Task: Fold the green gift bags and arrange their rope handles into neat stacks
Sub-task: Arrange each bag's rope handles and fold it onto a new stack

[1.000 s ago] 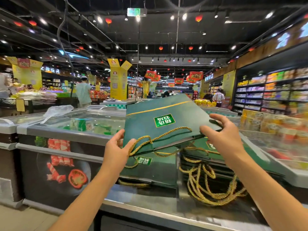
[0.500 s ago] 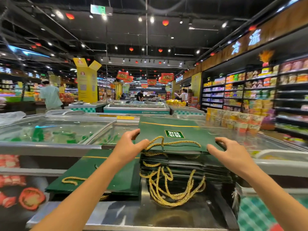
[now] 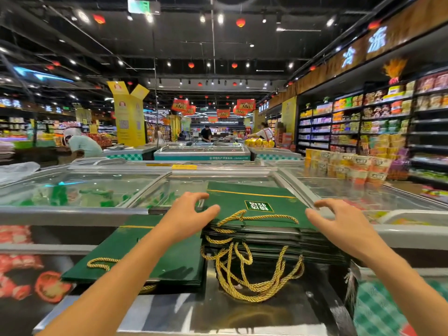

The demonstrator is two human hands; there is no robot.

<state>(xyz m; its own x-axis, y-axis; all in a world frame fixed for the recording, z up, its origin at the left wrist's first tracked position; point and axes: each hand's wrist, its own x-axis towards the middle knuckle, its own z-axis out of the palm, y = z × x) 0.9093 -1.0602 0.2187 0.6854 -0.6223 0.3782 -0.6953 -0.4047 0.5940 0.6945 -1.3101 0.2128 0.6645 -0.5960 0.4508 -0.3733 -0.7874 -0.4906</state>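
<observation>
From my remote seat I see the flat dark green paper gift bag with a gold line and white label (image 3: 254,206) lying on top of the tall stack of folded green bags (image 3: 274,241). My left hand (image 3: 191,214) sits at its left edge, thumb flat on the bag's top face, fingers curved over the edge; I cannot tell whether they pinch it. My right hand (image 3: 339,220) is at the right edge, fingers spread and loosely bent, thumb tip touching the edge. The twisted gold rope handles (image 3: 254,275) hang in a tangle off the near side onto the steel freezer ledge (image 3: 242,316). A lower pile of green bags (image 3: 150,253) lies just left, touching the stack. Glass freezer lids (image 3: 84,187) stretch behind, and stacked yellow noodle cups (image 3: 349,166) stand well off right.
</observation>
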